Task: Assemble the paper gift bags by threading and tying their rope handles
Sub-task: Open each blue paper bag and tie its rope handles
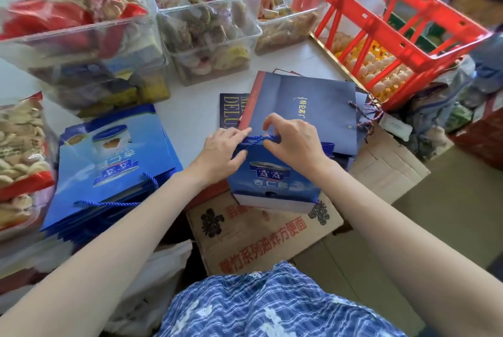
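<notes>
Snack bags (19, 151): clear packs of pale biscuits with red trim, at the far left edge of the table (190, 108).
Clear tubs (81, 45): plastic boxes of wrapped pastries along the back left and middle.
Finished bags (109, 162): a flat stack of blue paper gift bags left of the hands, a blue rope handle (109, 203) lying across the near edge.
Left hand (220, 154): rests on the top edge of the blue bag being worked on; its grip is narrow, forefinger and thumb pinching the blue rope (258, 140) at the bag's mouth.
Bag in work (272, 181): blue paper gift bag, lying over a printed cardboard box (258, 238) at the table's near edge, between both hands.
Right hand (294, 140): over the same top edge, fingers curled, pinching the rope just beside the left hand.
Dark bags (307, 105): navy gift bags stacked behind the hands, twisted cords (370, 116) at their right end.
Red crate (381, 18): slatted plastic, far right, tilted over a tray of small round biscuits.
</notes>
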`<state>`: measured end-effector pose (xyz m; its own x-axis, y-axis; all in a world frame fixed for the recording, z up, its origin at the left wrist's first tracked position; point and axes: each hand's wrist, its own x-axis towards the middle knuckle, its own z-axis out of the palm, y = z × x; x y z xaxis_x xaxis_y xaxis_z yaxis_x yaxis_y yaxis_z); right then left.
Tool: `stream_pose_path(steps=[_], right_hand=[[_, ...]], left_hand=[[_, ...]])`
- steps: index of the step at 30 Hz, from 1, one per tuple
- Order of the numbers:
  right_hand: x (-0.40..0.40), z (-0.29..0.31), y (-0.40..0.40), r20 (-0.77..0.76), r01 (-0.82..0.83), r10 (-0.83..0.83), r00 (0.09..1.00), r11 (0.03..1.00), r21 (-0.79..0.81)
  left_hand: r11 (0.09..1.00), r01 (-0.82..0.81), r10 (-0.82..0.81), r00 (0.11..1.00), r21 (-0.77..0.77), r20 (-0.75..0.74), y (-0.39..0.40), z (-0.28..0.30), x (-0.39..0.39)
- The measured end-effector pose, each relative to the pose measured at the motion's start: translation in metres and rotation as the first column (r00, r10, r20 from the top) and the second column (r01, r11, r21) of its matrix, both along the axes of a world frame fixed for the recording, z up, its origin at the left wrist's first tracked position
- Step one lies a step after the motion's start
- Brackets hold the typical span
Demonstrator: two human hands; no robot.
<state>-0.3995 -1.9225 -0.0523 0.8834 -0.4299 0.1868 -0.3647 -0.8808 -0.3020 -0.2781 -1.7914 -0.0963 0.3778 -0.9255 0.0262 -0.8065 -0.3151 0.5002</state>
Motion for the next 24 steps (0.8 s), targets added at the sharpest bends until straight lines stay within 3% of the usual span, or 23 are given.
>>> stream_pose_path(steps=[4, 6, 8, 10, 14, 18, 24], right_hand=[[0.004, 0.010, 0.008, 0.149, -0.086, 0.032, 0.988, 0.924, 0.371], [0.010, 0.017, 0.016, 0.083, -0.141, 0.120, 0.989, 0.930, 0.339], [0.016, 0.020, 0.025, 0.018, -0.193, 0.193, 0.981, 0.959, 0.208], [0.017, 0.024, 0.028, 0.081, -0.148, 0.142, 0.986, 0.986, 0.071], [0.006, 0.023, 0.026, 0.227, -0.076, 0.100, 0.969, 0.991, -0.114], [0.005, 0.025, 0.029, 0.295, -0.007, 0.027, 0.955, 0.997, -0.071], [0.015, 0.028, 0.034, 0.348, -0.034, -0.052, 0.936, 0.971, 0.236]], left_hand=[[0.995, -0.013, 0.006, 0.998, -0.100, -0.069, 0.010, -0.001, -0.001], [0.987, -0.053, 0.047, 0.998, -0.153, -0.047, 0.009, 0.002, -0.004], [0.963, -0.130, 0.111, 0.990, -0.235, -0.091, 0.010, 0.007, -0.009], [0.896, -0.171, 0.155, 0.985, -0.410, -0.072, 0.015, 0.009, -0.009], [0.875, -0.028, 0.230, 0.902, -0.484, 0.364, 0.023, 0.012, 0.003], [0.874, 0.128, 0.121, 0.877, -0.469, 0.465, 0.029, 0.014, 0.007], [0.912, 0.075, 0.091, 0.922, -0.404, 0.376, 0.036, 0.022, 0.008]])
